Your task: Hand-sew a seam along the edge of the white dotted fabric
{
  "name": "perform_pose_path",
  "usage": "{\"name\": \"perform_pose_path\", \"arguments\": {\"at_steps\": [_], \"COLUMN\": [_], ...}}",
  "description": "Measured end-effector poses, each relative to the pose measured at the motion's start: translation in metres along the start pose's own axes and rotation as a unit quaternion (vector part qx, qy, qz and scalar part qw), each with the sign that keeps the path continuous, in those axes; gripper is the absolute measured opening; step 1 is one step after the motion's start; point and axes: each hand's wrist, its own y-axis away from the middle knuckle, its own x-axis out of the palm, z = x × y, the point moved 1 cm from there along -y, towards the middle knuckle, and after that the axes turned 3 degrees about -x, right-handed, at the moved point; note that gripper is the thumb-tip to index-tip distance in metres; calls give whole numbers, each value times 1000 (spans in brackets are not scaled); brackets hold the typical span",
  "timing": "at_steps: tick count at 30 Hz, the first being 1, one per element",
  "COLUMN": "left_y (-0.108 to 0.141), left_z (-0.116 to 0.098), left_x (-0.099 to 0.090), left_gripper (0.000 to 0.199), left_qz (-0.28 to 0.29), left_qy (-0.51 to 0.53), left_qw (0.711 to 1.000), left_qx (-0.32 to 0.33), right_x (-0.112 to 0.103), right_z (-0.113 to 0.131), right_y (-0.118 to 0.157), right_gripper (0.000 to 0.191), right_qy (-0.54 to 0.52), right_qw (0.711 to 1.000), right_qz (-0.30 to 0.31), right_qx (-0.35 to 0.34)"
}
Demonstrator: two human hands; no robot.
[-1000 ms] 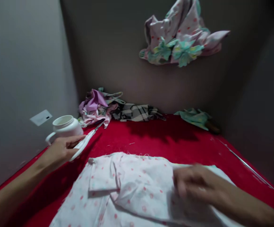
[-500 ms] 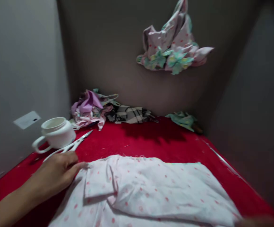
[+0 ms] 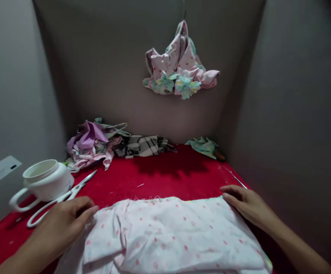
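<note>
A pink-dotted white cloth (image 3: 165, 239) lies folded in a soft, bunched layer on a red tabletop (image 3: 165, 171), right in front of the person and between both hands. The left hand (image 3: 62, 224) rests open on the cloth's left end, fingers (image 3: 89, 211) flat over the fold. The right hand (image 3: 248, 205) sits well apart, also open, its fingertips (image 3: 225, 194) pressing the far right edge; neither hand pinches anything. Just beyond the left hand lie white-handled scissors (image 3: 81, 186), with a white lidless jar (image 3: 44, 180) with a handle beside them. Past the right fingertips is a thin metal strip (image 3: 235, 177). Far ahead of both hands sit a crumpled pink-and-purple cloth pile (image 3: 89, 142), a plaid cloth (image 3: 145, 145) and a green cloth (image 3: 204, 147), while a pink-dotted cloth bundle (image 3: 179, 64) hangs on the wall (image 3: 97, 76).
</note>
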Motion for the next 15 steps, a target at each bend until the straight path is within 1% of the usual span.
{"name": "perform_pose_path", "arguments": {"at_steps": [1,3,5,7,9,11,13,15], "left_y": [-7,-25,-47,-67,-82,-92,-96,-96], "left_z": [-12,-34,-53,-66,-73,-75,-73,-71], "left_x": [-2,2,13,30,46,58,66,71], "left_gripper": [24,20,19,18,18,18,21,23], "left_qz": [10,29,37,40,52,65,70,69], "left_qy": [-1,-9,-22,-45,-79,-114,-140,-159], "left_qw": [1000,996,990,987,984,980,977,974], "left_qx": [24,87,131,150,152,151,145,145], "right_x": [0,-4,-14,-25,-36,-42,-45,-45], "right_z": [-3,-5,-3,2,5,5,2,0], "right_y": [-2,-5,-4,1,8,13,16,17], "right_gripper": [25,25,24,25,25,26,26,26], "right_qy": [8,34,48,32,19,25,30,33], "right_qw": [1000,995,982,967,953,943,939,939], "right_qz": [-22,-86,-168,-242,-293,-320,-330,-330], "right_qx": [11,46,73,76,78,91,96,86]}}
